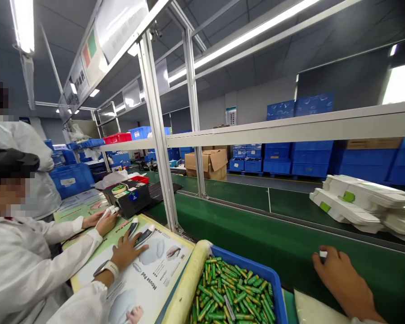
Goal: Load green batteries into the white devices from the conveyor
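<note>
My left hand (pixel 124 252) is over the printed mouse pad (pixel 155 274), fingers spread. Beside its fingertips lie two slim white-and-dark devices (pixel 132 227) (pixel 147 234); whether the fingers touch them is unclear. A third dark-edged item (pixel 100 268) shows by the wrist. Out over the green belt at the right, my right hand (pixel 342 279) pinches a small white piece (pixel 323 255) between thumb and index finger. Between the two hands stands a blue bin (pixel 279 292) full of green-and-gold batteries (pixel 236 288), with a pale yellow roll (pixel 187 283) along its left side.
At the left, a person's hands (pixel 104 220) hold a white item. A black box (pixel 131 198) with a tape roll stands behind the pads. Metal posts (pixel 158 130) rise by the green belt (pixel 236 231). White trays (pixel 361 204) are stacked at the right.
</note>
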Demonstrator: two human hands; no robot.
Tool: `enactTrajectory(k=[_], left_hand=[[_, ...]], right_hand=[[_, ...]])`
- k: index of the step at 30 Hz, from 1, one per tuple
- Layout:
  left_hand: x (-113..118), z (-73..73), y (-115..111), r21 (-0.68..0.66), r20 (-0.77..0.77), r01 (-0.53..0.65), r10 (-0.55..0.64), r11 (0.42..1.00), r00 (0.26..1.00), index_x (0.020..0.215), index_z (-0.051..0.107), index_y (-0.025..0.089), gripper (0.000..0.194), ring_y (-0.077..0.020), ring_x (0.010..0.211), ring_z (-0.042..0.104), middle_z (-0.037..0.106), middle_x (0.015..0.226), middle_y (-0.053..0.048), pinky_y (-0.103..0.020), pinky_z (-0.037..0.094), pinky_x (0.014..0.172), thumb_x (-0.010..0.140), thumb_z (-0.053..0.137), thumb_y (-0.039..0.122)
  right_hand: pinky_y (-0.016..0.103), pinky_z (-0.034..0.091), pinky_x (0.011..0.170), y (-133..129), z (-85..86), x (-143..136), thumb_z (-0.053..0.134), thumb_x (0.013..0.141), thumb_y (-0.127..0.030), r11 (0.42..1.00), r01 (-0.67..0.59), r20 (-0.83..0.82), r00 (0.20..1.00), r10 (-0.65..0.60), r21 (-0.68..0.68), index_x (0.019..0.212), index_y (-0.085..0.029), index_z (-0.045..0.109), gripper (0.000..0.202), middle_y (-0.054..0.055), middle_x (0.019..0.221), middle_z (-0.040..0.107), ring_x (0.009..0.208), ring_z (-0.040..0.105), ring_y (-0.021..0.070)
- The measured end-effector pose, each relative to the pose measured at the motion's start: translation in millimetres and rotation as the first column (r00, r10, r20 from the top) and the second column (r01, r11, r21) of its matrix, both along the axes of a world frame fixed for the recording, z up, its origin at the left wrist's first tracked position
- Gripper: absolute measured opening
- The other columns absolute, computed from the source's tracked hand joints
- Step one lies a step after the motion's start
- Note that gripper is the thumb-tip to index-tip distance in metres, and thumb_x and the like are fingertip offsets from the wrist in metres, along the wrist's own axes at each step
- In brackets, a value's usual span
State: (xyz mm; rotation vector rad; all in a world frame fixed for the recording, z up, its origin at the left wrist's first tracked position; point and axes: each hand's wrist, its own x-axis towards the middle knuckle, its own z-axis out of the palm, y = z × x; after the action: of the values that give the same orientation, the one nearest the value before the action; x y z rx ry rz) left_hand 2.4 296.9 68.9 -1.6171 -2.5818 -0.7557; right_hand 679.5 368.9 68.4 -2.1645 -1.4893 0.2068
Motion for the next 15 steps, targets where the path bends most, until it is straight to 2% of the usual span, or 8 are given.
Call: enactTrajectory(k=[2, 4, 7, 9, 11, 13, 15], left_hand=[[-1, -12.8, -2, 0.03, -0.035, -0.004, 0.005, 1.0, 0.999, 0.125, 0.07, 0.015, 0.062, -0.0459, 0.142, 0.054, 0.052, 0.159, -0.026, -0.073, 0.039, 0.117, 0.086, 0.065, 0.064], [6, -24.4, -9, 0.077, -0.069, 0.025, -0.02, 0.997, 0.997, 0.121, 0.068, 0.01, 0.061, -0.0389, 0.135, 0.06, 0.054, 0.154, -0.027, -0.064, 0.042, 0.119, 0.095, 0.05, 0.063], [26, -37.8, -28, 0.128, -0.096, 0.123, -0.111, 0.984, 0.989, 0.111, 0.068, 0.012, 0.065, -0.0396, 0.125, 0.066, 0.059, 0.144, -0.029, -0.06, 0.047, 0.116, 0.096, 0.038, 0.067], [40, -44.5, -43, 0.149, -0.1, 0.195, -0.181, 0.969, 0.978, 0.106, 0.069, 0.017, 0.065, -0.0391, 0.123, 0.068, 0.062, 0.141, -0.026, -0.058, 0.05, 0.115, 0.095, 0.036, 0.072], [55, -48.9, -57, 0.159, -0.093, 0.251, -0.239, 0.955, 0.967, 0.107, 0.069, 0.018, 0.065, -0.0378, 0.124, 0.069, 0.065, 0.138, -0.023, -0.057, 0.052, 0.115, 0.095, 0.036, 0.074], [69, -48.9, -68, 0.165, -0.079, 0.286, -0.277, 0.944, 0.958, 0.109, 0.07, 0.017, 0.066, -0.0382, 0.127, 0.069, 0.065, 0.139, -0.023, -0.057, 0.054, 0.114, 0.097, 0.037, 0.073], [85, -41.2, -78, 0.179, -0.068, 0.299, -0.292, 0.937, 0.954, 0.109, 0.072, 0.017, 0.064, -0.0418, 0.141, 0.06, 0.06, 0.147, -0.024, -0.062, 0.05, 0.118, 0.099, 0.037, 0.069]], right_hand=[[0.053, 0.054, 0.077, -3, 6.3, 0, 0.018, 0.102, -0.05, 0.998, -0.006, 0.066, 0.998, 0.002, 0.062, 0.132, -0.012, 0.06, 0.063, 0.026, 0.13, 0.062, 0.086, 0.072, 0.0407], [0.052, 0.053, 0.071, -8, 15.1, -3, 0.023, 0.103, -0.047, 0.99, -0.019, 0.139, 0.99, -0.001, 0.14, 0.131, -0.012, 0.062, 0.059, 0.026, 0.126, 0.064, 0.078, 0.071, 0.039], [0.048, 0.05, 0.065, -10, 26.2, -17, 0.033, 0.103, -0.038, 0.968, -0.046, 0.204, 0.979, -0.005, 0.247, 0.125, -0.013, 0.067, 0.048, 0.022, 0.124, 0.068, 0.068, 0.068, 0.0324], [0.043, 0.048, 0.065, -9, 31.4, -31, 0.039, 0.101, -0.032, 0.951, -0.089, 0.214, 0.977, 0.025, 0.295, 0.12, -0.014, 0.069, 0.04, 0.019, 0.121, 0.07, 0.066, 0.065, 0.0269], [0.039, 0.048, 0.066, -10, 39.9, -48, 0.043, 0.099, -0.03, 0.934, -0.149, 0.186, 0.978, 0.091, 0.326, 0.116, -0.016, 0.07, 0.034, 0.016, 0.116, 0.071, 0.07, 0.066, 0.0241], [0.036, 0.05, 0.069, -20, 56.2, -70, 0.046, 0.099, -0.031, 0.905, -0.231, 0.113, 0.972, 0.204, 0.358, 0.113, -0.018, 0.07, 0.031, 0.012, 0.11, 0.071, 0.078, 0.068, 0.0242], [0.037, 0.054, 0.074, -41, 78.4, -97, 0.047, 0.1, -0.033, 0.833, -0.359, 0.043, 0.925, 0.377, 0.42, 0.114, -0.021, 0.069, 0.028, 0.01, 0.106, 0.07, 0.086, 0.07, 0.0252]])
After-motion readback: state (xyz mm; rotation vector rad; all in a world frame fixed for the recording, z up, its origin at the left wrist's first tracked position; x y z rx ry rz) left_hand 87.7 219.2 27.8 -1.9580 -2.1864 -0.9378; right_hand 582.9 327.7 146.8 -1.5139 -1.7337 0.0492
